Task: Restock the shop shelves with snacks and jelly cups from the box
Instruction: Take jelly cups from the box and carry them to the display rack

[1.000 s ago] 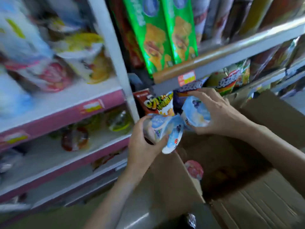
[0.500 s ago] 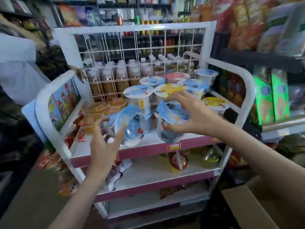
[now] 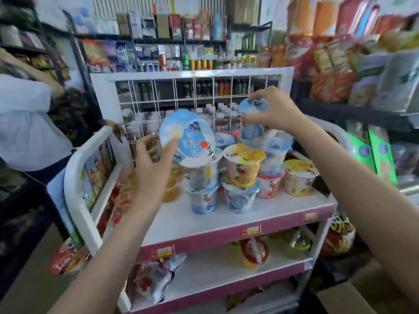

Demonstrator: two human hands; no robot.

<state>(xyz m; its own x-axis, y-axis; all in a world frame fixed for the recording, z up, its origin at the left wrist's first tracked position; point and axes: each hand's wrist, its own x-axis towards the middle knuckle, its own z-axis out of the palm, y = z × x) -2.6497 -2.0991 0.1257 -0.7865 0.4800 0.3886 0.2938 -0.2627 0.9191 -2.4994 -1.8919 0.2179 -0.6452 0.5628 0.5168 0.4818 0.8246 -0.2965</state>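
My left hand (image 3: 152, 164) grips a blue-lidded jelly cup (image 3: 187, 138), tilted so that its lid faces me, above the left stack of cups. My right hand (image 3: 269, 112) holds a second blue jelly cup (image 3: 251, 128) by its rim, over the back of the stacks. Several jelly cups with blue, yellow and pink lids (image 3: 242, 173) stand stacked two high on the top shelf (image 3: 226, 223) of a white and pink rack. A corner of the cardboard box (image 3: 353, 298) shows at the bottom right.
A white wire grid (image 3: 204, 94) backs the top shelf, with bottles behind it. Lower shelves (image 3: 215, 273) hold snack bags and jelly packs. A person in a white top (image 3: 25, 123) stands at the left. Snack shelves (image 3: 362, 87) fill the right side.
My view rose from the box to the rack. Both hands lifted their blue cups from shelf-front level to above the stacks; the right one went back and up.
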